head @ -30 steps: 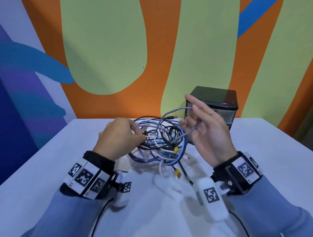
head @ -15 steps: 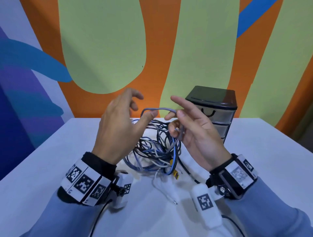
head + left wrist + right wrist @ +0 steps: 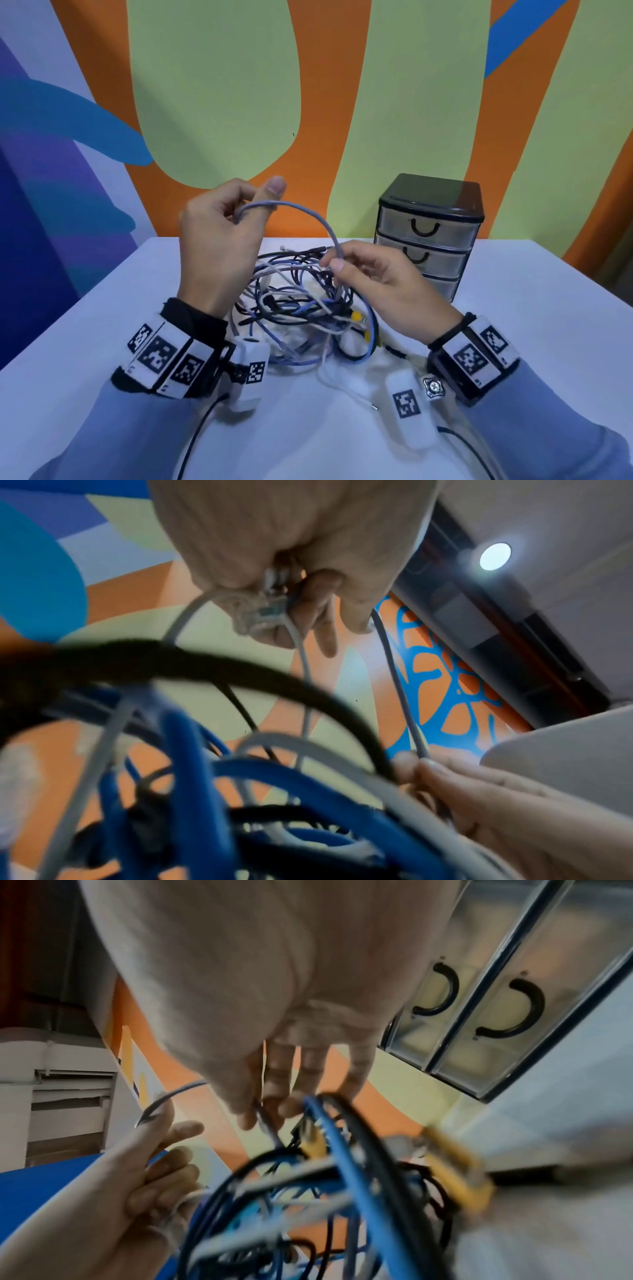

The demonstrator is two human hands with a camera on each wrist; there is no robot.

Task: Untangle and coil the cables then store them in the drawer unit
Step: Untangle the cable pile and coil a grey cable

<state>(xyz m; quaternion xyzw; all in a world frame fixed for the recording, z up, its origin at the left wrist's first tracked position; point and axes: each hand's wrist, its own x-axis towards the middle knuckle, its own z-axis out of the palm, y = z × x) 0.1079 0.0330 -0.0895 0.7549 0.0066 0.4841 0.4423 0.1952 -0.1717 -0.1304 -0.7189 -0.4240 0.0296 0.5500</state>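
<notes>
A tangle of blue, black, grey and white cables (image 3: pixel 301 305) lies on the white table (image 3: pixel 531 308) between my hands. My left hand (image 3: pixel 222 233) is raised above it and holds the clear plug end (image 3: pixel 260 610) of a grey cable (image 3: pixel 308 212) in its curled fingers. The cable arcs over to my right hand (image 3: pixel 370 274), which pinches it between thumb and fingertip just above the pile. In the right wrist view the same grey cable (image 3: pixel 267 1123) runs down from the pinching fingers (image 3: pixel 287 1096) into the tangle (image 3: pixel 342 1191).
A small black drawer unit (image 3: pixel 431 236) with three translucent drawers, all closed, stands on the table behind my right hand. Yellow plugs (image 3: pixel 356 317) show in the pile. A painted wall rises behind the table. A loose white lead (image 3: pixel 346 387) trails toward the near edge.
My left hand has risen and taken hold of the grey cable's end, while my right hand has slid down along it toward the pile, drawing out a longer arc.
</notes>
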